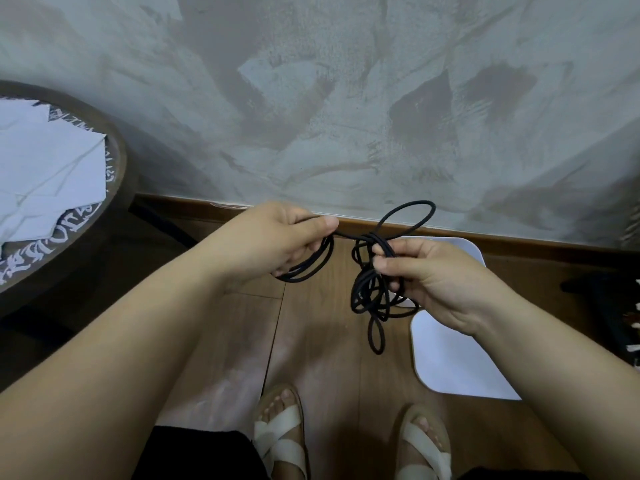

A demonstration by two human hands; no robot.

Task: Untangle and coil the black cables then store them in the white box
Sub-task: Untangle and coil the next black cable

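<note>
Head view, looking down: a seated person works a black cable (367, 289) held in mid-air above a wooden floor (311, 358), both forearms reaching in from the lower corners. The left hand (277, 237), just at 9 o'clock of the knot, is curled round several neat loops of the cable, thumb pressed over a strand on top; those coiled turns hang out below its fingers. One taut strand runs from that thumb toward 3 o'clock into a tangled bunch, which the right hand (426, 275) pinches between thumb and curled fingers. From the bunch one open loop stands up toward 1 o'clock, against the baseboard (519, 241), while a long narrow loop dangles toward 6 o'clock.

The white box (457, 362) lies on the floor at 4 o'clock of the frame centre, partly hidden under the right hand and wrist; the cable hangs over its near-left edge without plainly touching it.

At the 9 o'clock edge, a round dark table (119, 157) with white lettering round its rim carries white paper (52, 168). A mottled grey wall (346, 98) fills the upper half. At 6 o'clock, two feet in cream strap sandals (280, 436) rest on the floor.
</note>
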